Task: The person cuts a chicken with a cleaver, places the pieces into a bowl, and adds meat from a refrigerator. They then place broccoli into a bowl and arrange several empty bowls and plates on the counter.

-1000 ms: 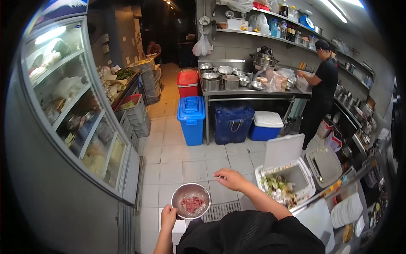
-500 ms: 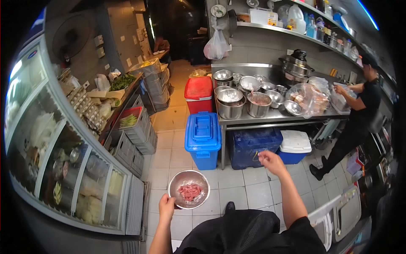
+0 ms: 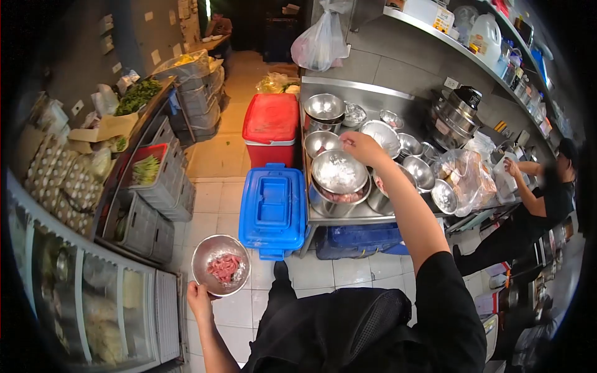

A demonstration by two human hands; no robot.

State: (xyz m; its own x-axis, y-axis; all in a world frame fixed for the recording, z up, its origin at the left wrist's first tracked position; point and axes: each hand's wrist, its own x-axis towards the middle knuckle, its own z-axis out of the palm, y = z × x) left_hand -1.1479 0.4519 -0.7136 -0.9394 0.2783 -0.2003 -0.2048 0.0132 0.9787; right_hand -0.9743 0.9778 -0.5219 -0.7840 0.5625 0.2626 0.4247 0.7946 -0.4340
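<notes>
My left hand [image 3: 199, 302] grips the rim of a metal bowl [image 3: 201, 252] over the floor, thumb on the near edge. Strips of raw pink meat [image 3: 224, 268] lie in it. My right hand [image 3: 360, 148] reaches over the steel table, its fingers bent together at the far rim of a shallow metal bowl [image 3: 339, 169]. What is between those fingertips, if anything, is hidden. This shallow bowl rests on a larger pot [image 3: 336, 206], where meat shows along the near side. Just left of my fingers is another metal bowl [image 3: 322, 143].
Below me stand a blue lidded bin [image 3: 272, 208] and a red cooler [image 3: 270, 121]. More bowls and a plastic bag of food [image 3: 466, 177] crowd the steel table [image 3: 407, 102]. A co-worker [image 3: 547, 205] handles a clear bag at right. Crates [image 3: 149, 174] line the left.
My right hand has moved from over the floor to the bowls on the table. I have come closer to the table, and the view has shifted. My left hand still carries the bowl of meat.
</notes>
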